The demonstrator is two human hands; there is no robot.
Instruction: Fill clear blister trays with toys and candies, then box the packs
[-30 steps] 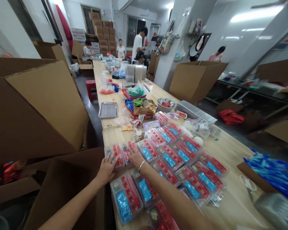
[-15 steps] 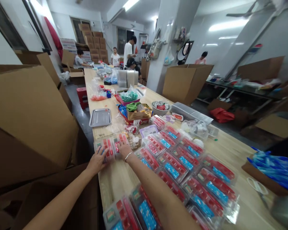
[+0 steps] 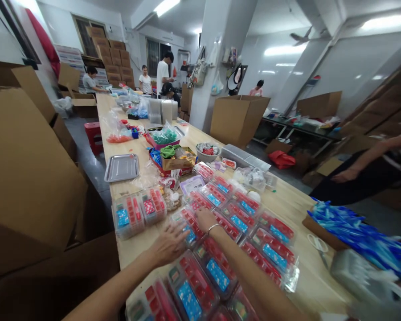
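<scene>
Clear plastic boxes with red compartmented pieces and blue patterned packets lie in rows on the wooden table [image 3: 143,249]. My left hand [image 3: 169,244] has its fingers spread, with the fingertips at the near left side of one plastic box [image 3: 191,223]. At that box's right side is my right hand [image 3: 205,219], a bracelet on its wrist; its fingers are apart and slightly bent, partly hidden by blur. Two stacks stand at the table's left edge: a box with a blue packet [image 3: 123,217] on one, a box with a pink dotted packet [image 3: 149,206] on the other.
A metal tray [image 3: 122,168], a gold carton [image 3: 178,164] and a bowl [image 3: 208,152] lie farther along. Scissors [image 3: 317,243] and blue plastic pieces [image 3: 354,234] are at right. A large cardboard box [image 3: 30,178] flanks the left; another person's hand [image 3: 345,175] shows at right.
Both hands have left the two stacks at the table's left edge and moved right and nearer, to a box in the rows. The view has turned right; a person has come into it.
</scene>
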